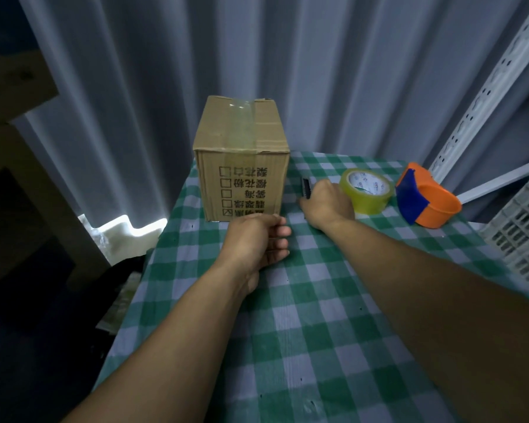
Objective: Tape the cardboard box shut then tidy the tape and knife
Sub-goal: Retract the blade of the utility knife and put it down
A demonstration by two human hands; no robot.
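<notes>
Cardboard box taped shut, upside-down Chinese print, checkboxes. My right hand gripping knife beside tape roll; left hand loosely curled, empty.

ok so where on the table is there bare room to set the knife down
The near half of the checked tablecloth, between the two forearms, is bare. A narrow strip also lies free between the cardboard box and the tape roll, though the right hand fills it. The far right is crowded: roll and orange dispenser sit close.
</notes>
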